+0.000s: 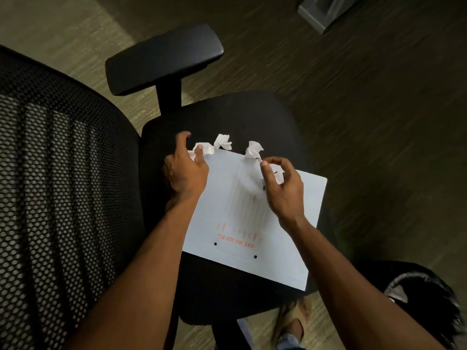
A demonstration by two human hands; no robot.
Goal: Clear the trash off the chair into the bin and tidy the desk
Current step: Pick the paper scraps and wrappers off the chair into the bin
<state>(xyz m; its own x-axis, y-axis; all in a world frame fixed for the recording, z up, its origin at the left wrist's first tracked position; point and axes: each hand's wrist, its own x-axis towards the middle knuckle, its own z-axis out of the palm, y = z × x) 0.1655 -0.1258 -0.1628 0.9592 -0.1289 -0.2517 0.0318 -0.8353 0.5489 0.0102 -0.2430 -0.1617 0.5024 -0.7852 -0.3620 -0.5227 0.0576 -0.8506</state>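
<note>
1. The mesh backrest (58, 188) of the black office chair fills the 9 o'clock side of the view; its armrest (164, 59) sits toward 11 o'clock, and the seat (227, 117) lies at centre.
2. A white sheet of paper (290, 236) with faint red print and two punch holes lies flat on the seat, tilted, one corner at 4 o'clock.
3. The left hand (184, 173) rests on the sheet's 10 o'clock corner, fingers pinched on a crumpled tissue (202, 149) there.
4. A second crumpled wad (223, 142) lies just beside it at the sheet's far edge, touched by neither hand.
5. A third wad (253, 149) sits at 12 o'clock on that edge; the right hand (283, 188) pinches its lower tail between thumb and forefinger.
6. A black bin (429, 299) stands at 4 o'clock on the floor, and a sandalled foot (290, 322) shows near 5 o'clock.
</note>
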